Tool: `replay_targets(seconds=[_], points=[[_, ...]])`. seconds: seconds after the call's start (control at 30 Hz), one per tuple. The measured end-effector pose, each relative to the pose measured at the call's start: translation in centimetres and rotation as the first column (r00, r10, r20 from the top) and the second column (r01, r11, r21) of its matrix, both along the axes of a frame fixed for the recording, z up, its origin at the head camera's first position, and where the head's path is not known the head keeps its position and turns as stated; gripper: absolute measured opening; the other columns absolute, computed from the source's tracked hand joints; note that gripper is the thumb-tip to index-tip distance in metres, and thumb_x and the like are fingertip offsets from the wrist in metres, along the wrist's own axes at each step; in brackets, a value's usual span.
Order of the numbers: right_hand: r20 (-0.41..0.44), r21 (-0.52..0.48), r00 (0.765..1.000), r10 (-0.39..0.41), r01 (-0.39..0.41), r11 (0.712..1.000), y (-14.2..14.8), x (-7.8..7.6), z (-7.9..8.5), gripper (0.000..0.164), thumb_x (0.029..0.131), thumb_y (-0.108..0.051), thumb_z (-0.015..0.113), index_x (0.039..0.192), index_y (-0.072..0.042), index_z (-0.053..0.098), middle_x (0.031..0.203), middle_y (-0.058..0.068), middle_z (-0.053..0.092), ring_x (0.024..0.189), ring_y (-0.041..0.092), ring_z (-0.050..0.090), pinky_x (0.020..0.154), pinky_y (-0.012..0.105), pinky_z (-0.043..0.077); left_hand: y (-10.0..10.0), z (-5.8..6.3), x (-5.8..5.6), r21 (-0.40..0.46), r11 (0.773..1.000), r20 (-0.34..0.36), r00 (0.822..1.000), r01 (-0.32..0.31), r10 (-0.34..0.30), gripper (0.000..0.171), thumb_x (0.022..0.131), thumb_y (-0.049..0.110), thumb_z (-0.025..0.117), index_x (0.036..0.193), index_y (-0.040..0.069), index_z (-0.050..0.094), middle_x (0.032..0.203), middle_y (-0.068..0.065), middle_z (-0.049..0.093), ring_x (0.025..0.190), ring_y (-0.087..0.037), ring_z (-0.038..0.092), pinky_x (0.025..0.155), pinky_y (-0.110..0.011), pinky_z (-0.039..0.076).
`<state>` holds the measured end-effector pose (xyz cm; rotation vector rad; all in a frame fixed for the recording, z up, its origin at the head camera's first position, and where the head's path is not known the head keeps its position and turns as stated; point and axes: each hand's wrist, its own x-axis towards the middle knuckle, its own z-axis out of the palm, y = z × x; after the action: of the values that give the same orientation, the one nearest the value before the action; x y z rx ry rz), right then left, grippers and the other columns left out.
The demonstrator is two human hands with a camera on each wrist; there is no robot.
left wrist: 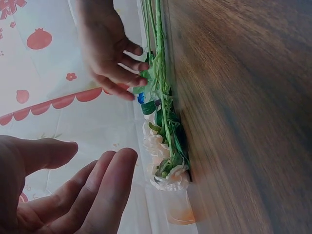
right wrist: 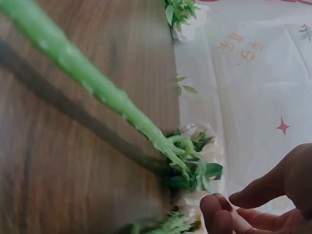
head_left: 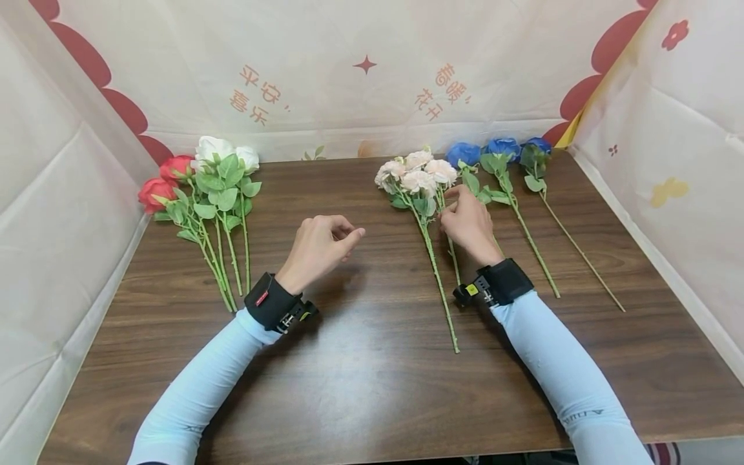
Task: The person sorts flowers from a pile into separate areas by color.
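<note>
My left hand (head_left: 321, 248) hovers over the middle of the table, fingers loosely bent and holding nothing; its thumb and fingertips stand apart in the left wrist view. Over on the right, my right hand (head_left: 467, 223) is beside the pale pink flowers (head_left: 418, 177), its fingertips by their leaves and stems. Its fingers look loosely extended in the left wrist view, with no stem visibly gripped. In the right wrist view, a thick green stem (right wrist: 92, 80) crosses in front, and the fingertips are close to a leaf (right wrist: 213, 170). Blue roses (head_left: 502, 148) lie just right of that hand.
Red roses (head_left: 157, 194) and white roses (head_left: 215, 150) lie together on the left, stems toward the front. Everything rests on a dark wooden table (head_left: 360, 387). A printed pale cloth (head_left: 325, 39) stands behind it and along both sides.
</note>
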<state>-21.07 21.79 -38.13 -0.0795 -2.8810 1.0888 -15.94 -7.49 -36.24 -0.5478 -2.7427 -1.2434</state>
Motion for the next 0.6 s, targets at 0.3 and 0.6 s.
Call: replay_targets(seconds=[0.3,0.6], points=[[-0.109,-0.086,0.976,0.186,-0.196,0.977,-1.7,0.6,1.3,0.019,0.099,-0.015,0.063,0.112,-0.006,0.072,0.097,0.019,0.074,0.073,0.03,0.066,0.059,0.029,0.049,-0.1,-0.1,-0.2,-0.02,1.0,-0.011,1.0,-0.016,0.016,0.025,0.1,0.034,0.068,0.093,0.012,0.078,0.068,0.002,0.073,0.056,-0.009,0.066,0.062,-0.03,0.051],[-0.058,-0.176,0.917,0.396,-0.399,0.9,-4.7,3.1,2.8,0.011,0.097,-0.01,0.068,0.106,-0.006,0.074,0.096,0.012,0.074,0.077,0.031,0.069,0.062,0.026,0.054,-0.4,0.0,-0.7,-0.119,0.992,-0.047,0.998,-0.05,0.045,0.025,0.098,0.032,0.071,0.094,0.01,0.079,0.086,-0.004,0.079,0.077,-0.018,0.072,0.072,-0.037,0.055]])
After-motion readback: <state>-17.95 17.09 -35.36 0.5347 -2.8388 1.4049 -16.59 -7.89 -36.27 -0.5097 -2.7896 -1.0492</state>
